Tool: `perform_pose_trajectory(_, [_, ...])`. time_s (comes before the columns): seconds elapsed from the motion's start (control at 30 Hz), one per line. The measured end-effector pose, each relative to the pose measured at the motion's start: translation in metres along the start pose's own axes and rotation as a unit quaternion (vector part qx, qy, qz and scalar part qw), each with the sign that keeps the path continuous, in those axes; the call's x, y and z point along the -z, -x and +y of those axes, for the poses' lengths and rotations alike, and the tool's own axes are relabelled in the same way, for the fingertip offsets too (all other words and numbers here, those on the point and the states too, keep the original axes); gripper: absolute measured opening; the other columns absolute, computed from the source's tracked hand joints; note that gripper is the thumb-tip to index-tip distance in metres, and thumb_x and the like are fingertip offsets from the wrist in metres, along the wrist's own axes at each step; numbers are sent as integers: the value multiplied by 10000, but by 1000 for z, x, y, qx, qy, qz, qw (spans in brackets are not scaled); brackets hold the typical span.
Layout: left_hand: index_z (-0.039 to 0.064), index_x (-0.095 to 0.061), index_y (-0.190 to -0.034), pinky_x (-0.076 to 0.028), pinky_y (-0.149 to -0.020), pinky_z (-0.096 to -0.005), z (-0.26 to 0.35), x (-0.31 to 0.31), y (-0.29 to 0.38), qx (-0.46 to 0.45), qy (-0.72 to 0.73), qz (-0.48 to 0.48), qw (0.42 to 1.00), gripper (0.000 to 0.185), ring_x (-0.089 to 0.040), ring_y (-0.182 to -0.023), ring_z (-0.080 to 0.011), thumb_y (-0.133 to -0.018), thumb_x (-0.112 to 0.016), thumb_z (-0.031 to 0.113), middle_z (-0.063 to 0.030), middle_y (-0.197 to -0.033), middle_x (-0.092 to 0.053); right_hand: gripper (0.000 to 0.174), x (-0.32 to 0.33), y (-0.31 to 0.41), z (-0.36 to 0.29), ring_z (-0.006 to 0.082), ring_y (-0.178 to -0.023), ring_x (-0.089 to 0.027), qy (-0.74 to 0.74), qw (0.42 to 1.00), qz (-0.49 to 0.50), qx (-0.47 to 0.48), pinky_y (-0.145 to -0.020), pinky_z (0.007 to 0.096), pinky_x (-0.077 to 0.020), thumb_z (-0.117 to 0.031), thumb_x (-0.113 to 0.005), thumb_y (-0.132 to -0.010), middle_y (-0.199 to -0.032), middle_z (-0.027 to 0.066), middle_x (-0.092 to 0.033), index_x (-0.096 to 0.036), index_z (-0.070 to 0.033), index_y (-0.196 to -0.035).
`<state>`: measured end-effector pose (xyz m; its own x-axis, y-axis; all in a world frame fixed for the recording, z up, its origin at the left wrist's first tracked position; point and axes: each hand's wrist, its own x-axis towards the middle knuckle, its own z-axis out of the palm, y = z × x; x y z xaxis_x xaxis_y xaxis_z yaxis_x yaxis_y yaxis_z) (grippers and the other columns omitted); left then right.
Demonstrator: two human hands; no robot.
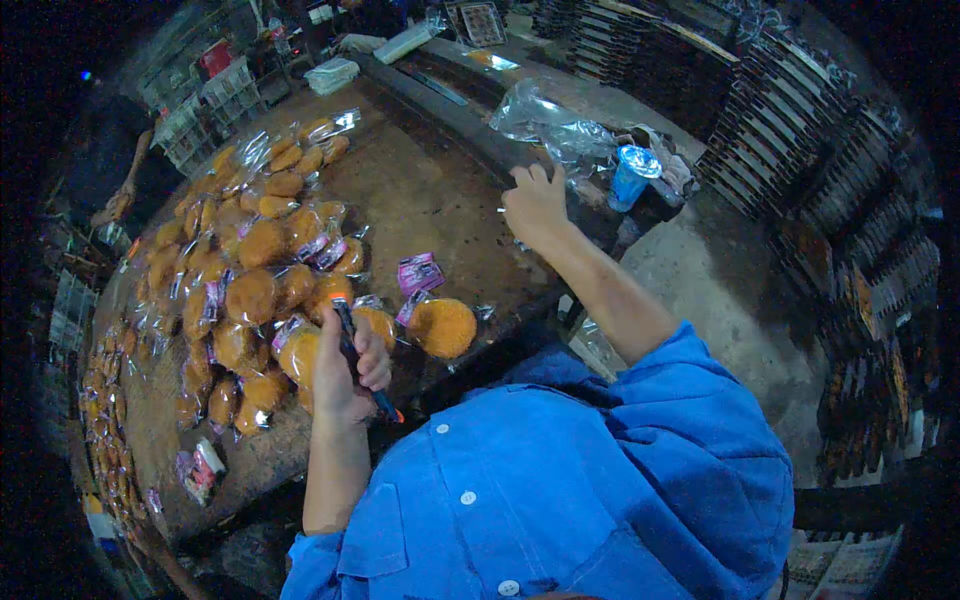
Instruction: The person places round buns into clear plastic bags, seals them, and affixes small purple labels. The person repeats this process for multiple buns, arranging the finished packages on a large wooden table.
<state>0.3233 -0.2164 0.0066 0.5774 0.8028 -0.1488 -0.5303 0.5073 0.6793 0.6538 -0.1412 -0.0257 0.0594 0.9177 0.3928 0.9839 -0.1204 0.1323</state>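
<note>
My left hand [349,367] is closed around a dark stick-like tool [346,322] with orange ends, held above the near edge of the wooden table [420,172]. Beside it lie round golden-brown buns [251,296] in clear plastic wrappers, heaped over the table's left half. One bun [442,328] rests just right of that hand, near a pink-purple printed packet [420,273]. My right hand [535,202] is at the table's right side, knuckles up with bent fingers; a small white bit shows at its fingertips, and whether it grips anything is unclear.
A lidded blue plastic cup [634,177], crumpled clear plastic [551,124] and a cloth [664,161] lie beyond my right hand. Stacked racks [780,127] stand right. Another person's hand [118,204] is at far left, near plastic crates [225,86]. A small packet [200,470] lies near left.
</note>
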Motion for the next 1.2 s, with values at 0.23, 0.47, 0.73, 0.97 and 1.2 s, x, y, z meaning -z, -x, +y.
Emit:
perform_pose_trajectory(0.23, [111,-489,-711,-216,-326,-243,-19,-2,0,-31,-218,40,975,493,-279,-330,-89,-971,-401,520,21,-450,-353,175,64,17,-26,246,-759,-689,-529,844,-26,78,-711,348,-542,-221,-750,-728,-835,65,-720,-726,-93,-845])
perform_pose_trajectory(0.47, [83,-495,-1269,-302,-392,-218,-27,-13,1,93,-269,6,959,517,-418,-474,-93,-761,-475,179,-13,-653,-507,164,118,50,-61,238,-764,-671,-602,739,-92,289,-687,360,-519,-208,-788,-693,-817,70,-701,-719,-109,-804])
perform_pose_trajectory(0.73, [144,-189,-1499,-355,-391,-238,-29,-17,2,32,-236,-18,971,902,-467,-507,-156,-652,-499,112,-123,-842,-542,134,104,60,-84,245,-854,-609,-449,774,18,445,-789,428,-445,-222,-753,-655,-803,-12,-660,-709,-200,-780])
perform_pose_trajectory(0.97, [181,-70,-1540,-355,-385,-243,-29,-15,2,36,-226,-19,973,1005,-480,-508,-170,-639,-507,104,-156,-816,-564,92,96,60,-89,213,-960,-564,-414,786,51,457,-862,423,-416,-213,-722,-689,-844,-79,-655,-702,-234,-776])
perform_pose_trajectory(1.2, [194,-54,-1543,-356,-406,-248,-28,-16,2,41,-234,-27,971,1006,-494,-519,-175,-646,-498,88,-160,-813,-573,100,96,57,-86,209,-968,-569,-467,743,19,479,-886,425,-404,-199,-725,-696,-877,-82,-663,-707,-226,-790])
